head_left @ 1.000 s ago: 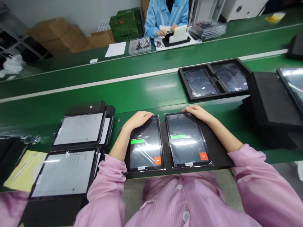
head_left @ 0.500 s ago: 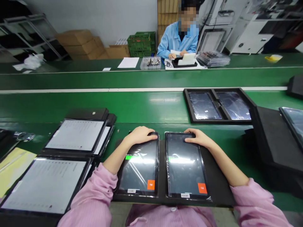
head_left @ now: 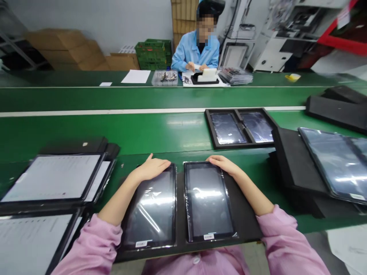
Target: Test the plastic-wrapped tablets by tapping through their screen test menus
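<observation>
Two tablets lie flat and side by side on a black board (head_left: 248, 225) at the near edge of the green bench (head_left: 155, 133), screens dark, a white label at each near end. My left hand (head_left: 151, 168) lies across the far end of the left tablet (head_left: 160, 223), and my right hand (head_left: 225, 164) sits at the far right corner of the right tablet (head_left: 208, 206); from here I cannot tell whether either one pinches its tablet or merely rests on it. I judge both tablets stiff, thin and fairly light, with glass that would not forgive a knock, and the glossy clear film around their edges could slide under my fingers. I would take each by its long side edges, keeping pressure off the screen's middle. Beyond my right hand, farther from the bench's near edge, a black tray (head_left: 243, 145) holds two more dark-screened tablets (head_left: 226, 128).
</observation>
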The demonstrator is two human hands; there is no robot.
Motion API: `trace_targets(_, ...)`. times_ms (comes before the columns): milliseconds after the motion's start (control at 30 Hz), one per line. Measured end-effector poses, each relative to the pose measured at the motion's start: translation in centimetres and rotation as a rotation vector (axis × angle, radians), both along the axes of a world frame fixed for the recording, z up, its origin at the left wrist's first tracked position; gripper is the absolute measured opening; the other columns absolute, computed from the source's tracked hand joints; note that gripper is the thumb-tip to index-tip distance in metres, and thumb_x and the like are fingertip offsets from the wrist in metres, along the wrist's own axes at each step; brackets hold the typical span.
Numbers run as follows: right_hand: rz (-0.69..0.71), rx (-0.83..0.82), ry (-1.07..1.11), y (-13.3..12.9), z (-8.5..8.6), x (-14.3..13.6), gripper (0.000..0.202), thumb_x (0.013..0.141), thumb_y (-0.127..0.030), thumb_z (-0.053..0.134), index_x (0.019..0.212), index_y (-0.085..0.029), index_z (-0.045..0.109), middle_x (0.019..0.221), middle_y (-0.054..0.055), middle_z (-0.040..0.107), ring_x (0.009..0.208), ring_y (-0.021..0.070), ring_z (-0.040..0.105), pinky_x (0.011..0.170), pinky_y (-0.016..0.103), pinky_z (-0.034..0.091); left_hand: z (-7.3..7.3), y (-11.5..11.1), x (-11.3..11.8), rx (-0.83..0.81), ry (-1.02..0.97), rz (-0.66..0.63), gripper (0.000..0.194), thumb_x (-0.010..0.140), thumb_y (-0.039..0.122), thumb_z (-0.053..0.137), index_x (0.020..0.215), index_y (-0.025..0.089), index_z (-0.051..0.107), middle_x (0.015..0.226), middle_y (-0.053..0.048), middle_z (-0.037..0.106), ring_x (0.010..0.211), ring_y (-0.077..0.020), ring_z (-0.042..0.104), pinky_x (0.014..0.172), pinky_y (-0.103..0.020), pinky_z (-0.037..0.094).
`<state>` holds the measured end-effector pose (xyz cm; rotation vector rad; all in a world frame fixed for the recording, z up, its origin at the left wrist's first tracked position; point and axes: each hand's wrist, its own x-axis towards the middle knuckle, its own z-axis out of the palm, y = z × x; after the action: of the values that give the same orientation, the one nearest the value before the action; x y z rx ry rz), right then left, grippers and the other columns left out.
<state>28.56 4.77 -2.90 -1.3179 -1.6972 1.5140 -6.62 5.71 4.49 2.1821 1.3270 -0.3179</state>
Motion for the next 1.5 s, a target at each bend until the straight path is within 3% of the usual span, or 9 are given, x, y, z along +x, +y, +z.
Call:
trace_targets(67,-0.007,-0.007,0.014,0.2,-0.1,0.0,0.042,0.079,-0.058,0.069,0.094,-0.018,0.072,0.094,0.006,0.073,0.091,0.0255,0.066,0.088,0.037,0.05,0.2,0.2,0.1,-0.001,0.005,-0.006,0.059,0.104,0.039,0.018,0.136,0.025,0.065,0.15,-0.008,0.06,0.141,-0.0297,0.054,0.125,-0.068,0.002)
trace_targets(167,-0.013,-0.004,0.036,0.5,-0.2,0.1,0.03,0.073,-0.04,0.072,0.095,-0.018,0.073,0.099,0.004,0.074,0.096,0.0246,0.066,0.092,0.035,0.049,0.3,0.5,0.1,-0.002,0.012,-0.013,0.056,0.101,0.045,0.027,0.142,0.026,0.061,0.149,-0.008,0.061,0.139,-0.0312,0.055,0.125,-0.069,0.001)
trace_targets(333,-0.026,0.002,0.063,0.6,0.1,0.1,0.031,0.062,-0.023,0.071,0.093,-0.019,0.073,0.098,0.002,0.072,0.099,0.0242,0.063,0.095,0.034,0.046,0.1,0.7,0.1,0.007,0.03,-0.053,0.061,0.098,0.05,0.029,0.143,0.023,0.059,0.143,-0.011,0.066,0.134,-0.0312,0.06,0.127,-0.064,0.01)
trace_targets(467,-0.018,-0.04,0.093,0.5,0.2,0.0,0.029,0.065,-0.027,0.066,0.091,-0.018,0.072,0.095,0.002,0.071,0.094,0.0226,0.062,0.09,0.032,0.046,-0.2,0.3,-0.1,0.023,0.011,-0.018,0.064,0.102,0.042,0.014,0.144,0.025,0.058,0.152,-0.007,0.058,0.143,-0.0274,0.052,0.128,-0.061,0.013)
trace_targets(567,-0.023,-0.08,0.114,0.5,0.2,-0.1,0.027,0.066,-0.03,0.061,0.088,-0.019,0.07,0.089,0.001,0.069,0.087,0.0213,0.06,0.083,0.031,0.045,-0.2,-0.3,0.0,0.108,-0.014,0.01,0.065,0.102,0.043,0.012,0.138,0.023,0.063,0.146,-0.008,0.063,0.138,-0.0279,0.055,0.127,-0.061,0.017)
trace_targets(800,-0.054,-0.149,0.169,0.5,0.2,-0.2,0.032,0.061,-0.03,0.052,0.083,-0.019,0.072,0.083,0.002,0.071,0.082,0.0216,0.06,0.075,0.03,0.045,-0.1,-0.7,0.3,0.144,-0.06,0.045,0.072,0.094,0.053,0.018,0.129,0.016,0.069,0.13,-0.014,0.071,0.124,-0.0303,0.064,0.11,-0.043,0.049)
trace_targets(1100,-0.038,-0.249,0.214,2.0,0.6,0.2,0.035,0.067,-0.038,0.055,0.084,-0.016,0.076,0.09,0.007,0.075,0.083,0.0229,0.066,0.07,0.03,0.05,-1.1,1.2,-1.2,0.106,-0.146,0.04,0.077,0.09,0.061,0.028,0.138,0.016,0.068,0.144,-0.007,0.064,0.134,-0.0323,0.061,0.117,-0.041,0.046)
trace_targets(1333,0.018,-0.176,0.195,2.7,0.2,0.3,0.036,0.051,-0.025,0.084,0.085,-0.017,0.076,0.085,0.001,0.074,0.081,0.0194,0.066,0.073,0.027,0.052,-1.4,2.2,-1.4,0.112,-0.087,-0.005,0.076,0.086,0.068,0.037,0.137,0.022,0.069,0.141,-0.006,0.066,0.131,-0.0378,0.063,0.111,-0.045,0.051)
trace_targets(1500,0.055,-0.11,0.147,2.7,0.3,0.5,0.036,0.069,-0.044,0.081,0.09,-0.015,0.076,0.09,0.005,0.076,0.085,0.0217,0.068,0.082,0.033,0.054,-0.8,2.0,-1.4,0.116,-0.09,-0.008,0.074,0.088,0.062,0.031,0.138,0.022,0.068,0.144,-0.006,0.065,0.133,-0.0366,0.061,0.115,-0.045,0.048)
